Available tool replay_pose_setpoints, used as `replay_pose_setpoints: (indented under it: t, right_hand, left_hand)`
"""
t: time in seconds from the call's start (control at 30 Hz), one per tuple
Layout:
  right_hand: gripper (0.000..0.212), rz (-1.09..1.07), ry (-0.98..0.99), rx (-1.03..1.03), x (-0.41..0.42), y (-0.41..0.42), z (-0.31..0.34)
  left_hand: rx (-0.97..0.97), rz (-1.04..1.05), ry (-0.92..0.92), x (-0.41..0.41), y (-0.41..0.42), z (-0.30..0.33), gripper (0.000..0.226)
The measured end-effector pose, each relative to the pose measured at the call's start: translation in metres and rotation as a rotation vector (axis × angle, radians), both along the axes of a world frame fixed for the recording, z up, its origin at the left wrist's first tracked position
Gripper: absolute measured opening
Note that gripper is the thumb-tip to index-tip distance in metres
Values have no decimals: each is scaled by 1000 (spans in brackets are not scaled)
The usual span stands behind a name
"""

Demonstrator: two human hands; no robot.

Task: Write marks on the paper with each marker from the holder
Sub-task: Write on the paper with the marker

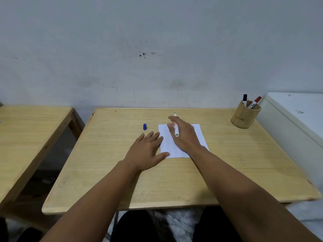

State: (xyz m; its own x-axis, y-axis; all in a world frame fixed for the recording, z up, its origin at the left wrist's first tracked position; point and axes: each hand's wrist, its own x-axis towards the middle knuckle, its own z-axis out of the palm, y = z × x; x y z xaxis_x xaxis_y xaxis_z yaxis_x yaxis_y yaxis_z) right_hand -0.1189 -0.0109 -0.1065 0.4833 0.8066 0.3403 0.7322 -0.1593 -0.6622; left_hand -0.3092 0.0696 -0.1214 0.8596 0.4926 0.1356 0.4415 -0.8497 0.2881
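A white sheet of paper (198, 132) lies in the middle of the wooden table (174, 180). My right hand (185, 134) is over the paper and grips an uncapped white marker (176, 129), its tip pointing away toward the wall. A blue cap (144, 126) stands on the table left of the paper. My left hand (148, 152) lies flat with fingers spread, its fingertips on the paper's left edge. A round wooden holder (245, 115) at the far right corner holds a black-capped marker (244, 99) and a red-capped marker (255, 102).
A second wooden table (26, 133) stands to the left across a gap. A white box-like unit (295, 123) sits against the table's right side. The wall runs right behind the table's far edge. My knees show below the front edge.
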Motion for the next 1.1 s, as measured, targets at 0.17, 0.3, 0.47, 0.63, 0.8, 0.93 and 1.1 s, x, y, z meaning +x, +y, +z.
replay_pose_setpoints:
  t: [0.17, 0.3, 0.47, 0.63, 0.8, 0.93, 1.1]
  right_hand:
    - [31, -103, 566, 306, -16, 26, 32]
    - [20, -116, 644, 260, -20, 43, 37]
    - [35, -139, 588, 146, -19, 45, 10]
    - [28, -132, 611, 154, -18, 44, 6]
    - [25, -153, 588, 103, -17, 44, 3]
    - [24, -137, 594, 102, -17, 44, 0]
    - [25, -144, 578, 117, -17, 44, -2]
  left_hand:
    - [-13, 14, -12, -1, -2, 0, 80]
    - [-21, 13, -9, 0, -3, 2, 82]
    - [14, 109, 6, -4, -8, 4, 90]
    - [34, 225, -9, -7, -9, 2, 102]
    - [31, 239, -14, -4, -8, 2, 103]
    - [29, 248, -18, -5, -9, 2, 102]
    - [29, 243, -23, -4, -9, 2, 103]
